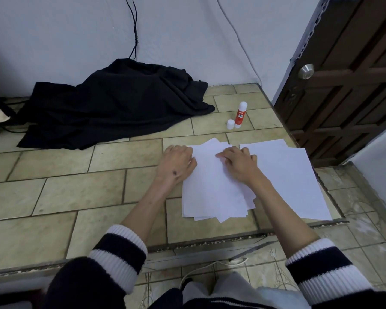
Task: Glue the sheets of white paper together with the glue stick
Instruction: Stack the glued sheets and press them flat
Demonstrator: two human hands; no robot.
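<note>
- I am looking down at a tiled surface [60, 192] with a loose stack of white sheets [212, 188] in front of me, its corners fanned out of line at the near and far ends.
- My left hand [176, 162] is resting at the stack's far-left edge, fingers curled at the paper's edge; whether they are actually gripping a sheet, I cannot tell.
- My right hand [237, 160] is lying on top of the stack near its far edge, fingers bent and pressing down on the top sheet, holding nothing that I can see.
- A second sheet [290, 175] is lying just to the right, partly tucked under the stack.
- The glue stick [240, 114] is standing upright beyond the papers, with its cap [230, 124] standing just beside it, so I judge it ready to use.
- I am judging this step to be pressing glued sheets together: I should be smoothing from the middle outward with flat fingers, keeping the left hand anchoring the edge so the sheets are not sliding.
- Squaring the fanned corners first would be giving a cleaner bond.
- A dark cloth [112, 103] is lying well clear at the far left.
</note>
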